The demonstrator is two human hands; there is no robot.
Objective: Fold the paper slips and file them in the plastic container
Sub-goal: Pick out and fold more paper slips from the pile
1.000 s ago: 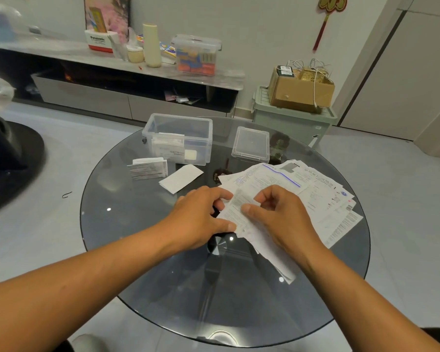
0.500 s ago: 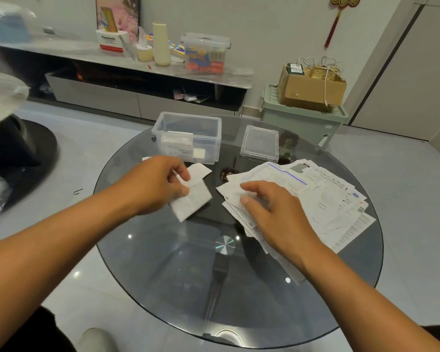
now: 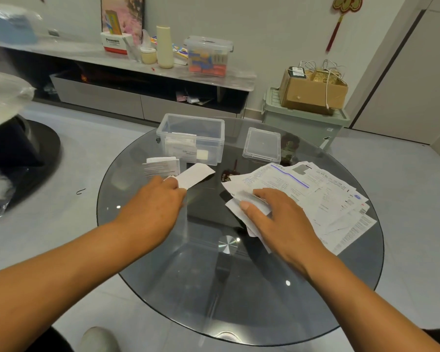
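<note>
Head view, near to far: the right hand (image 3: 280, 214) lies with relaxed fingers pressing the loose pile of paper slips (image 3: 315, 194) on the right of the glass bench (image 3: 214, 288), while the left hand (image 3: 155, 201) pinches the near end of a folded slip (image 3: 194, 175). That slip's long axis runs away and to the right, toward the open plastic container (image 3: 214, 128) standing just beyond it. The left grip is the nearer one to the box, whose lid (image 3: 262, 144) sits beside it.

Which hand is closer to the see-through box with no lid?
Left. The left hand is just in front of the box, holding a slip; the right hand rests on the paper pile.
</note>
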